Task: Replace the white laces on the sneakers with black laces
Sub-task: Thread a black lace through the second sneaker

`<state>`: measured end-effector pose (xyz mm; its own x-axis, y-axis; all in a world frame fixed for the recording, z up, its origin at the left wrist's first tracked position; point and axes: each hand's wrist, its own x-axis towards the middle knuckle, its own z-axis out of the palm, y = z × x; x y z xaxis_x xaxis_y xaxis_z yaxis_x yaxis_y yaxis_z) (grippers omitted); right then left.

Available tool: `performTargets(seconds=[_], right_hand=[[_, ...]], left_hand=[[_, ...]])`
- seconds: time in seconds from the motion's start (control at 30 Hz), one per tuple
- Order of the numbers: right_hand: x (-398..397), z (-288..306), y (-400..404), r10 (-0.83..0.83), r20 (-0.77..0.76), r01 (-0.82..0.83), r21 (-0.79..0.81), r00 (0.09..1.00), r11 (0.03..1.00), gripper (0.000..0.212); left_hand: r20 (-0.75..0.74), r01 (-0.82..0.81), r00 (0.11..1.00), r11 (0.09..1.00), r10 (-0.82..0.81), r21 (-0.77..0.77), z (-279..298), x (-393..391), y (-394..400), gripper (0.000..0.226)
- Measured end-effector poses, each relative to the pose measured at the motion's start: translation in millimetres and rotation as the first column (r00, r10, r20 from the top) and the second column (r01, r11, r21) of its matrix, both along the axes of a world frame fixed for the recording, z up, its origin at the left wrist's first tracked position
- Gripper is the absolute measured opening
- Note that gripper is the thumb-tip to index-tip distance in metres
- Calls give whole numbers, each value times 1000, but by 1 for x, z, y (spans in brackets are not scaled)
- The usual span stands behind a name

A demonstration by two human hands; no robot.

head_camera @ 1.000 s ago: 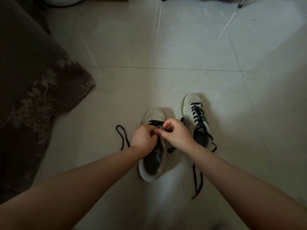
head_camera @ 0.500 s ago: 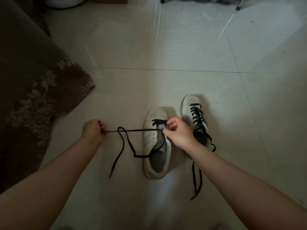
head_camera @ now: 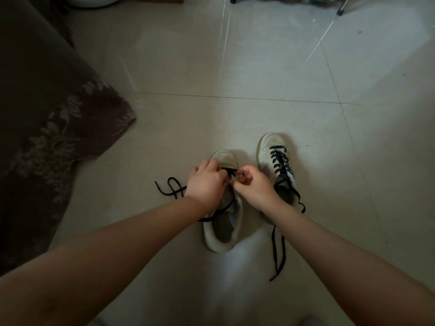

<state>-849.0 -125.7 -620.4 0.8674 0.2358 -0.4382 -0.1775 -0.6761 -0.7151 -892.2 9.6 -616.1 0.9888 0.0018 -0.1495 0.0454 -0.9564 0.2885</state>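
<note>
While both forearms reach forward over the pale tiled floor (head_camera: 164, 128), the left hand (head_camera: 206, 184) and the right hand (head_camera: 255, 188) meet above the front part of a white sneaker (head_camera: 231, 222) that lies directly beneath them, its toe pointing away and its open heel end nearer the person than the hands. The left hand's fingers are curled down over the sneaker's eyelet area, where a short stretch of black lace (head_camera: 231, 172) crosses between the two hands; whether those fingers actually pinch the lace is hidden by the back of the hand, so I cannot tell. The right hand's thumb and forefinger are bent together in a pinch at the same spot, right at the lace, with the other fingers curled loosely behind.

Out to the left of the left hand, the loose end of this lace (head_camera: 173, 189) lies in loops on the floor, and another stretch of it runs under the left wrist along the sneaker's opening.

Just to the right of the right hand, and reaching a little farther away than it, stands the second sneaker (head_camera: 270, 147), already threaded with a black lace across its front. Its untied ends (head_camera: 279, 250) trail along the floor beside the right forearm.

Well off to the left of the left arm hangs a dark cloth with a flower pattern (head_camera: 47, 128).
</note>
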Motion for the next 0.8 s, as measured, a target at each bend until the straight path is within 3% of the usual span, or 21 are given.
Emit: performTargets(seconds=[0.07,0.13,0.23,0.3,0.33,0.4,0.47,0.53,0.63,0.8], right_hand=[[-1,0,0,-12,15,11,6,1000,1000,22],[-2,0,-1,-27,34,27,9,999,1000,20],[-3,1,-2,-32,66,33,-8,997,999,22],[-4,-2,-3,-21,100,25,-36,995,999,31],[-4,-2,-4,-6,112,12,-50,994,999,38],[-6,-1,-3,12,97,-7,-47,995,999,50],[-7,0,-2,5,65,-2,-42,998,999,56],[-9,-2,-2,-9,88,13,-50,996,999,59],[-10,-4,-3,-32,183,36,-16,983,999,67],[-12,-5,-2,-64,267,60,25,962,998,72]], left_hand=[[11,-36,999,999,36,-23,0,0,3,27],[23,-216,976,976,217,-30,-4,-1,24,23],[-97,-577,804,809,587,114,-15,-7,80,25],[-195,-596,746,769,637,232,-20,-14,93,29],[-204,-558,776,800,597,221,-22,-17,88,29],[-106,-409,906,912,409,30,-20,-20,66,31],[30,-148,988,977,154,-150,-15,-19,43,35],[38,-1,999,993,5,-121,-11,-12,27,32],[-67,-11,998,999,9,-32,-17,-4,18,28],[-63,28,998,994,-22,108,-15,-5,19,24]])
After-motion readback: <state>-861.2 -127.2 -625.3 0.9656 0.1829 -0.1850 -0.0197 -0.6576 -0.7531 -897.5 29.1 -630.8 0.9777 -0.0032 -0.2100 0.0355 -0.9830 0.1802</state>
